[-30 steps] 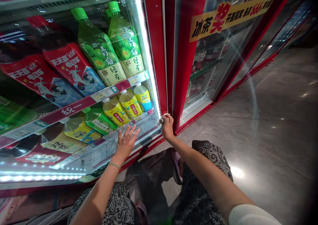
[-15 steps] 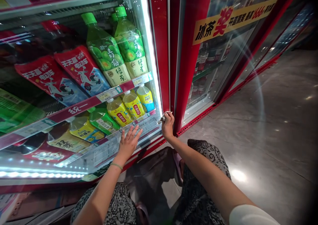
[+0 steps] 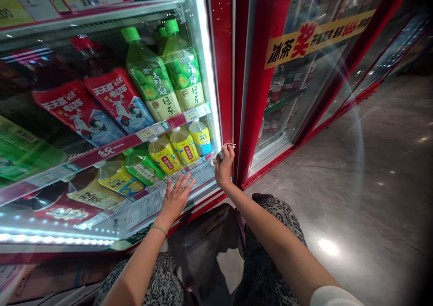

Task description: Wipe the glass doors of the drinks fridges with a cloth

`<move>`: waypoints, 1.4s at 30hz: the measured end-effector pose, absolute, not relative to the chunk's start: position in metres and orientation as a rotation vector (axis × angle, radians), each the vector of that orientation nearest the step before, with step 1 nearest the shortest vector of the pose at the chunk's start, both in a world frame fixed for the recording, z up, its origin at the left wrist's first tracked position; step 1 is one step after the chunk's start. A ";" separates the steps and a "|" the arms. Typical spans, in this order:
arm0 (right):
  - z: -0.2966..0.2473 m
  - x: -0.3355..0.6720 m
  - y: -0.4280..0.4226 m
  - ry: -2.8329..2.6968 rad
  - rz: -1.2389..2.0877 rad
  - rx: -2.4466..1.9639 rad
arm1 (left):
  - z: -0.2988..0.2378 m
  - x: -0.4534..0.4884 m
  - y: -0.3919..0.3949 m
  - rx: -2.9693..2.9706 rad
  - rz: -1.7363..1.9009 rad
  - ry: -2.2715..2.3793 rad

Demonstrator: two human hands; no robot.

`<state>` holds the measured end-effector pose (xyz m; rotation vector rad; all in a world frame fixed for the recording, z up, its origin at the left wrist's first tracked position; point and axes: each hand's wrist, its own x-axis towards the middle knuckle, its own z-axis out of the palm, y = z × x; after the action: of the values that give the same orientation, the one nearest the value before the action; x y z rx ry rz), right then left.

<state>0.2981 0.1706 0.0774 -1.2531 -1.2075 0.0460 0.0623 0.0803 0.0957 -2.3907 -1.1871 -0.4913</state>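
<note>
My left hand (image 3: 176, 197) lies flat with fingers spread against the glass door (image 3: 111, 236) of a lit drinks fridge, low down by the bottom rack. A green band circles that wrist. At the door's right edge, beside the red frame (image 3: 225, 85), my right hand (image 3: 224, 165) is closed on a small crumpled pale thing (image 3: 214, 161); its kind is unclear, and the fingers cover most of it. Behind the glass, yellow-labelled bottles (image 3: 184, 147) stand just above my left hand. Green tea bottles (image 3: 152, 80) occupy the shelf over them.
Red-labelled bottles (image 3: 118, 98) fill the shelf's left part. To the right stands another red-framed glass fridge (image 3: 253, 116) with a yellow banner (image 3: 321, 35). Grey shiny floor (image 3: 355, 198) extends right. My knees, in patterned cloth (image 3: 275, 225), are below my arms.
My right hand has moved slightly up and left along the door's edge, still closed on the pale thing. My left hand stays spread on the glass. The view has shifted a little.
</note>
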 end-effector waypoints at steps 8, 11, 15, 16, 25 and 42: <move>0.043 0.306 0.175 -1.371 -0.132 -1.360 | 0.108 0.061 0.075 -2.307 -0.516 -1.154; 0.030 0.296 0.171 -1.371 -0.138 -1.385 | 0.110 0.058 0.073 -2.269 -0.526 -1.177; 0.030 0.285 0.167 -1.589 -0.165 -1.279 | 0.114 0.051 0.071 -2.212 -0.578 -1.212; 0.035 0.285 0.169 -1.705 -0.183 -1.207 | 0.116 0.049 0.070 -2.199 -0.593 -1.217; 0.075 0.299 0.181 -1.375 -0.141 -1.311 | 0.124 0.037 0.067 -2.106 -0.664 -1.260; 0.083 0.268 0.165 -1.784 -0.173 -1.078 | 0.131 0.031 0.065 -2.026 -0.666 -1.291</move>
<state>0.2682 0.1654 0.0826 -1.0781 -1.7841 -0.1728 0.0311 0.0648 0.1313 -2.0258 -1.2912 -0.6663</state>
